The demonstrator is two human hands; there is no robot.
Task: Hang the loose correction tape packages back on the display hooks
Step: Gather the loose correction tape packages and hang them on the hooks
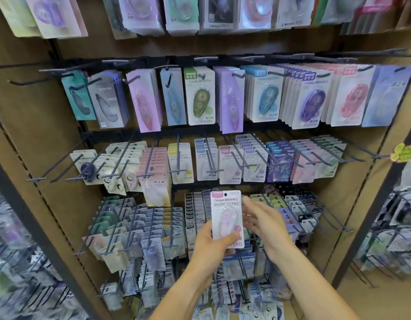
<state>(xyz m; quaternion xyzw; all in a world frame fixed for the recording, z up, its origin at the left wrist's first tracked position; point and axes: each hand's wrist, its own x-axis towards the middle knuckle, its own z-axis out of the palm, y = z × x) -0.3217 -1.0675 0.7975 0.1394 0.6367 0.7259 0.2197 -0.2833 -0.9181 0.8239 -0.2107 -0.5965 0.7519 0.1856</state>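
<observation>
I'm standing in a stationery shop, facing a retail display rack (292, 58) of brown board with black rails. Long metal hooks (213, 155) jut toward me in rows, each loaded with carded correction tape packages (199, 95) in pastel colours, many printed "Campus" or "MONO". More hooked stock hangs at nine o'clock and three o'clock, and a yellow tag (404, 152) sits at two o'clock.

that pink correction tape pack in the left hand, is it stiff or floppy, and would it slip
The pink pack probably stays fairly stiff: it stands upright though the left hand grips only its bottom. It looks light, held by thumb and fingers alone. Its glossy plastic bubble may be slippery, so the card edges seem safer to hold. The right hand is beside it.
</observation>
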